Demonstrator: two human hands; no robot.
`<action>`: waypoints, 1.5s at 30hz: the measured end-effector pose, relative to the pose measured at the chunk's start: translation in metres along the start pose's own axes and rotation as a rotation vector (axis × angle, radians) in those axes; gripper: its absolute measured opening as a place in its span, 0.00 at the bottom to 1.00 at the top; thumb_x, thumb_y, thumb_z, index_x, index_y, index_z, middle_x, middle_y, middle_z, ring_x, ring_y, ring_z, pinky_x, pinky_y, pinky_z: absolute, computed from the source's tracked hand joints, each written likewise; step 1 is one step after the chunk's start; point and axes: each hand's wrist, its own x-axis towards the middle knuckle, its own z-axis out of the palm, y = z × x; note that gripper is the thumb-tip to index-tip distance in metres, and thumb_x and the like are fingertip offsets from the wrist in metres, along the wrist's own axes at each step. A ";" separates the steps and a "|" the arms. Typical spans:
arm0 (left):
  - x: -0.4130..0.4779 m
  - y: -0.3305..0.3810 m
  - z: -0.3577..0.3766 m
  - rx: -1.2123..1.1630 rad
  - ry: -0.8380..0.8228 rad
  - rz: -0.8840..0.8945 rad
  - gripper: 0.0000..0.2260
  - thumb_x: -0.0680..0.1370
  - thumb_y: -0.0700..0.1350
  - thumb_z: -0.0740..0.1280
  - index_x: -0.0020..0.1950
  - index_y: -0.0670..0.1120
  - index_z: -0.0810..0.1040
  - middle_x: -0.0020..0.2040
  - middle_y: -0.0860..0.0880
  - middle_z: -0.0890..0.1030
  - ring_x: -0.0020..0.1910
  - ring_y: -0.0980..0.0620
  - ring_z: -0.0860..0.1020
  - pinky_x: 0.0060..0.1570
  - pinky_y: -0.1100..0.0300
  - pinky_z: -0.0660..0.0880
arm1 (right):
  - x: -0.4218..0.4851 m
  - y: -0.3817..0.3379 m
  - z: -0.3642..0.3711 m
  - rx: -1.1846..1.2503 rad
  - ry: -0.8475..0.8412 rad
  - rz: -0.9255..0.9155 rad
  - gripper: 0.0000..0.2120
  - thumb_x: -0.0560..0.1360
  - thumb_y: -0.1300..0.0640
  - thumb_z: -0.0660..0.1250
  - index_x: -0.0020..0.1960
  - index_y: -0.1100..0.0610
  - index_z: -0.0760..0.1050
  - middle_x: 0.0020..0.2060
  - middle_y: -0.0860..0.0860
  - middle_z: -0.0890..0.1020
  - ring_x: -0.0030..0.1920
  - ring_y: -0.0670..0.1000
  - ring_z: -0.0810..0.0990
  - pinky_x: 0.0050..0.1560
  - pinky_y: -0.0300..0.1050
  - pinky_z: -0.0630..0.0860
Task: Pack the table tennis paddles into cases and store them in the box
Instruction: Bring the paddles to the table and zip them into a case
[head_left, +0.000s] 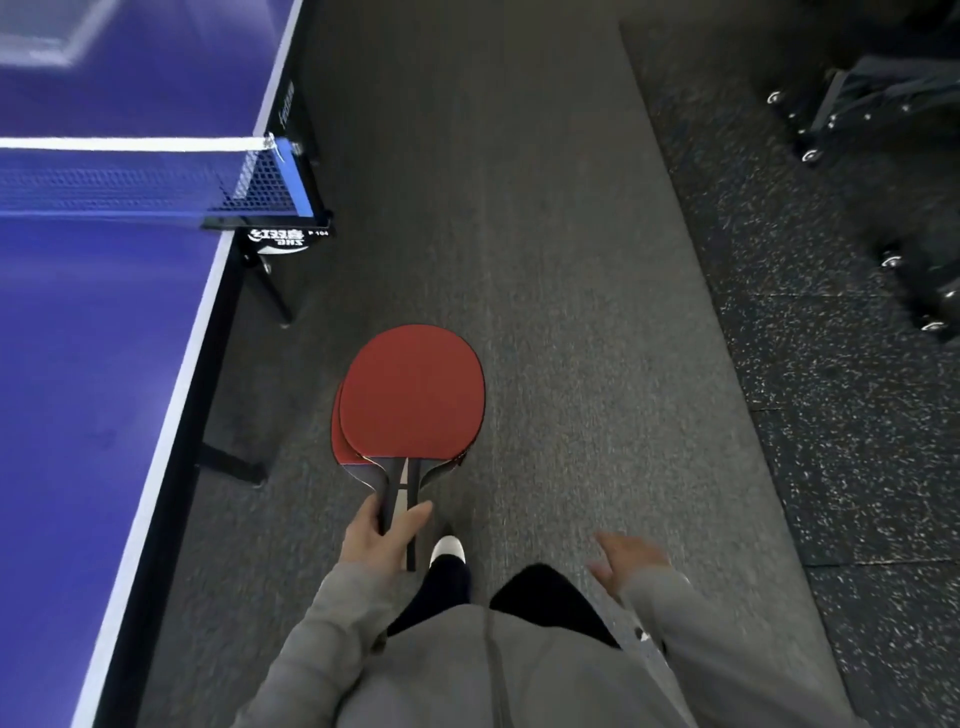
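- 2 paddles (410, 395) stacked face to face, red rubber up, held in the air over the floor, blades pointing away from the person.
- Lower paddle (338, 441) is offset a little to the left, so only a red sliver shows past the top one's edge.
- Left hand (376, 535) grips both handles together, thumb on the right side and fingers wrapped on the left. The butt end of a handle sticks out below the hand.
- Right hand (626, 561) is empty, fingers spread and loose, out to the side and well apart from the paddles. It is motion-blurred.
- Grey sleeves (322, 623) on both arms. 1 white shoe toe (448, 548) shows just beside the handle end.
- Grey carpet (519, 260) lies under the paddles.
- Blue table (78, 364) with a white edge line runs along the left side, near the paddles but not touching.
- Net (130, 179) crosses the table, and its black clamp (278, 241) with a white logo hangs on the table edge.
- Speckled dark flooring (831, 415) starts to the right of the carpet.
- Black gear on castors (883, 104) sits at the far right. I can't tell what it is.
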 end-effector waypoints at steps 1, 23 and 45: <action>0.012 0.010 0.003 0.010 -0.002 0.001 0.05 0.73 0.45 0.72 0.42 0.50 0.76 0.35 0.53 0.77 0.37 0.54 0.76 0.37 0.62 0.70 | 0.010 -0.008 -0.024 0.000 0.027 -0.016 0.24 0.79 0.45 0.56 0.73 0.51 0.60 0.71 0.52 0.68 0.70 0.54 0.67 0.71 0.53 0.60; 0.264 0.237 0.155 -0.131 0.248 -0.035 0.07 0.73 0.44 0.73 0.41 0.47 0.75 0.33 0.51 0.76 0.36 0.49 0.75 0.40 0.56 0.71 | 0.267 0.030 -0.382 -0.139 -0.014 -0.101 0.28 0.80 0.43 0.52 0.76 0.52 0.52 0.76 0.51 0.58 0.74 0.53 0.60 0.71 0.49 0.60; 0.538 0.410 0.031 -0.493 0.628 -0.069 0.15 0.67 0.49 0.74 0.36 0.43 0.71 0.31 0.45 0.71 0.30 0.49 0.69 0.33 0.59 0.69 | 0.472 -0.269 -0.691 -0.391 0.079 -0.433 0.27 0.81 0.42 0.51 0.77 0.47 0.49 0.77 0.47 0.52 0.76 0.51 0.53 0.73 0.55 0.53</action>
